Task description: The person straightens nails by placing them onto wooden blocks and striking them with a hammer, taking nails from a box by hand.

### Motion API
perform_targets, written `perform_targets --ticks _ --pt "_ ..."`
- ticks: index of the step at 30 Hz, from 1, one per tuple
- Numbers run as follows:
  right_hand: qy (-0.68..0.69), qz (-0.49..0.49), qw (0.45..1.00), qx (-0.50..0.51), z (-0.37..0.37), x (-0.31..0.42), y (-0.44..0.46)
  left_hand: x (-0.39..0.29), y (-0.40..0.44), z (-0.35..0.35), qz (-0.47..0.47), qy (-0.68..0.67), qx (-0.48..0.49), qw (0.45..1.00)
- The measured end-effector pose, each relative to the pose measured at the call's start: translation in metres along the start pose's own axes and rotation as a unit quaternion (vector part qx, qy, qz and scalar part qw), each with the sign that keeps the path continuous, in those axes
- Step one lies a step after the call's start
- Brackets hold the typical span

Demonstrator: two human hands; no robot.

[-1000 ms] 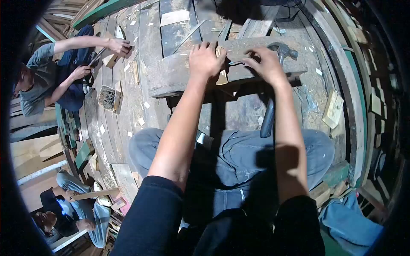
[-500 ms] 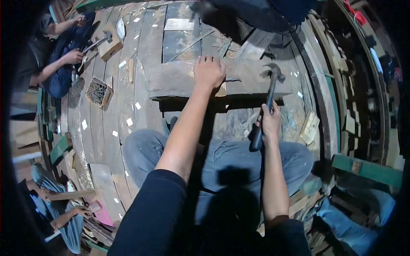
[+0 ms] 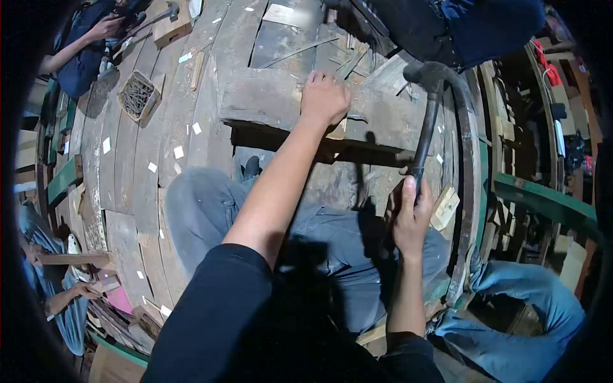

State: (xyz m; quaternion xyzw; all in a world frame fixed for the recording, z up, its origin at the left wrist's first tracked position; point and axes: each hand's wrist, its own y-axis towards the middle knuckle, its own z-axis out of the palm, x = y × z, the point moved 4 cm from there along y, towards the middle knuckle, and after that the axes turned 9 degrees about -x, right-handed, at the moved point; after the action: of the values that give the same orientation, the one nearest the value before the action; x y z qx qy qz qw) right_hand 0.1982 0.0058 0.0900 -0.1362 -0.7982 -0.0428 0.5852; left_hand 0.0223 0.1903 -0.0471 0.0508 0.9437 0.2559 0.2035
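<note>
Clock positions are taken from the centre of the head view. At 8 o'clock, a seated co-worker's hand (image 3: 82, 291) is beside a piece of board (image 3: 74, 259). At 10 o'clock, a second co-worker's hand (image 3: 107, 27) is near a second hammer (image 3: 153, 18), whose head is at a wood block (image 3: 175, 28). Also at 10 o'clock, an open container of nails (image 3: 139, 96) rests on the plank floor (image 3: 172, 127). A thick timber (image 3: 262, 96) lies crosswise on the floor from 11 to 1 o'clock. At 12 o'clock, the left hand (image 3: 325, 99) is placed on the timber, fingers curled downward over a light wood piece (image 3: 338, 129); whether it grips this piece cannot be determined. A thin metal item (image 3: 357, 117) lies just right of that hand. At 3 o'clock, the right hand (image 3: 412, 217) is closed around the handle of the claw hammer (image 3: 426, 137), thumb along the handle; the hammer head is up at 1 to 2 o'clock. Beyond this hand, a pale offcut (image 3: 446, 208) lies on the floor. At 4 o'clock, a person's leg in blue jeans (image 3: 520, 284) is bent below a green beam (image 3: 543, 203).
</note>
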Motion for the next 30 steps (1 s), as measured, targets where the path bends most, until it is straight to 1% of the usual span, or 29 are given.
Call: perform_targets --ticks 1,3,4,5,6,7,8,9,10,11,13,14,17,18,19,21,22,24,25,26,27,28,29,30 --pt "0.027 0.012 1.000 0.003 0.002 0.007 0.000 0.000 0.002 -0.001 0.001 0.002 0.004 1.000" --pt "-0.032 -0.041 0.999 0.000 0.003 -0.010 0.007 -0.002 0.002 -0.003 -0.004 -0.002 -0.010 1.000" --pt "-0.089 -0.036 0.995 0.006 0.006 -0.025 0.007 -0.002 0.001 -0.002 0.001 -0.001 -0.023 1.000" --pt "-0.152 -0.084 0.984 0.025 0.009 -0.029 0.008 -0.001 0.002 -0.001 0.006 0.000 -0.037 0.999" --pt "-0.127 0.024 0.990 0.060 0.006 -0.048 0.010 0.001 0.001 0.004 0.017 0.000 -0.043 0.999" --pt "-0.100 0.133 0.981 0.096 0.000 -0.067 0.010 0.000 0.004 -0.002 0.014 -0.001 -0.032 0.999" --pt "-0.143 0.035 0.987 0.063 -0.010 -0.067 0.015 -0.001 0.007 -0.006 0.011 0.000 -0.022 1.000" --pt "-0.129 0.020 0.990 0.045 -0.013 -0.052 0.014 0.000 0.006 -0.007 0.005 0.002 -0.008 1.000" --pt "-0.115 0.004 0.993 0.027 -0.016 -0.037 0.012 0.002 0.002 0.000 0.024 -0.013 -0.073 0.997" --pt "-0.051 0.070 0.996 0.022 -0.016 -0.018 0.007 0.002 -0.003 0.001 0.022 -0.009 -0.061 0.998" --pt "-0.009 0.059 0.998 -0.015 -0.020 0.002 0.003 0.001 0.002 -0.002 0.022 0.001 -0.052 0.998" --pt "0.040 0.061 0.997 -0.001 -0.017 0.010 -0.002 0.001 0.004 -0.003 0.022 0.003 -0.045 0.999" --pt "0.061 0.080 0.995 -0.021 0.000 -0.002 -0.019 0.001 0.002 -0.004 0.021 -0.013 -0.083 0.996" --pt "0.020 0.073 0.997 -0.027 0.008 -0.025 -0.021 0.003 0.003 0.000 0.016 -0.009 -0.053 0.998" --pt "-0.017 0.070 0.997 -0.001 0.016 -0.041 -0.022 0.003 0.003 0.001 0.003 -0.009 -0.025 1.000" --pt "-0.017 0.203 0.976 0.081 0.026 -0.077 -0.025 0.003 0.004 0.000 -0.019 -0.008 0.028 0.999" --pt "-0.019 0.160 0.985 0.065 0.024 -0.078 -0.022 0.002 0.004 -0.002 -0.020 0.005 0.026 0.999" --pt "-0.027 0.087 0.995 0.042 0.015 -0.075 -0.023 0.007 0.008 0.002 -0.021 0.004 0.049 0.999" --pt "-0.029 0.131 0.990 0.040 0.009 -0.057 -0.018 0.006 0.003 0.001 -0.020 0.000 0.068 0.997" --pt "-0.051 0.104 0.993 0.028 0.003 -0.050 -0.009 0.004 0.004 -0.003 -0.025 -0.004 0.083 0.996" --pt "-0.074 0.072 0.995 0.017 -0.005 -0.045 0.003 0.003 0.007 -0.003 -0.023 -0.002 0.078 0.997" --pt "-0.107 0.020 0.994 0.009 -0.014 -0.044 0.020 0.002 0.005 -0.001 -0.025 0.000 0.074 0.997" --pt "-0.098 0.058 0.993 0.006 -0.020 -0.047 0.031 0.003 0.004 0.001 -0.030 0.003 0.071 0.997" --pt "-0.089 0.097 0.991 0.002 -0.024 -0.045 0.041 0.004 0.004 0.002 -0.047 -0.005 0.093 0.995"
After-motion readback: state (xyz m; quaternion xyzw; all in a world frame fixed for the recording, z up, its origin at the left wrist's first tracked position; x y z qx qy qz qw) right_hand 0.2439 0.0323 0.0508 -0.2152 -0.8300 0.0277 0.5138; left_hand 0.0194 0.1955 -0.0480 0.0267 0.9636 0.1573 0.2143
